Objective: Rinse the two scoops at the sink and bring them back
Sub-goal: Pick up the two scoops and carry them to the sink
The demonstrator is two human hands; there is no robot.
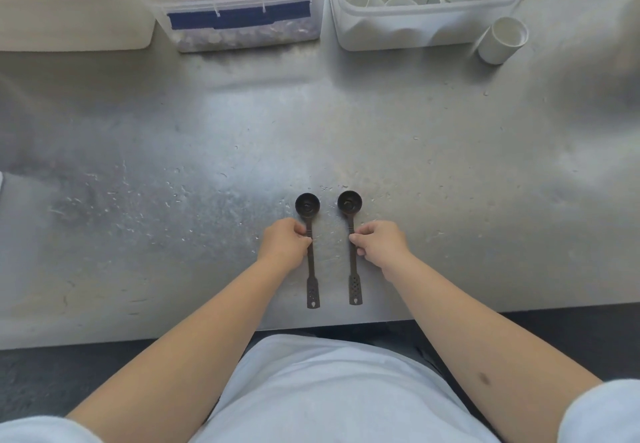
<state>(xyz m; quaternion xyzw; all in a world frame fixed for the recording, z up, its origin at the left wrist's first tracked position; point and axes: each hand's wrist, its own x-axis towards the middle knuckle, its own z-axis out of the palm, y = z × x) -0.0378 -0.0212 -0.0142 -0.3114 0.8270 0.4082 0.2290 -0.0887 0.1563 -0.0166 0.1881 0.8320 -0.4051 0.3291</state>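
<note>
Scoops (308, 231), dark, round bowls, perforated handle ends

Bright, soft daylight from above and ahead. Pale glare across the brushed grey steel bench (450, 165) just beyond the grip of both hands. Faint shadows only. Wide-angle bowing at the edges. Clear plastic tubs (415, 27) far ahead washed out, slightly soft.
</note>
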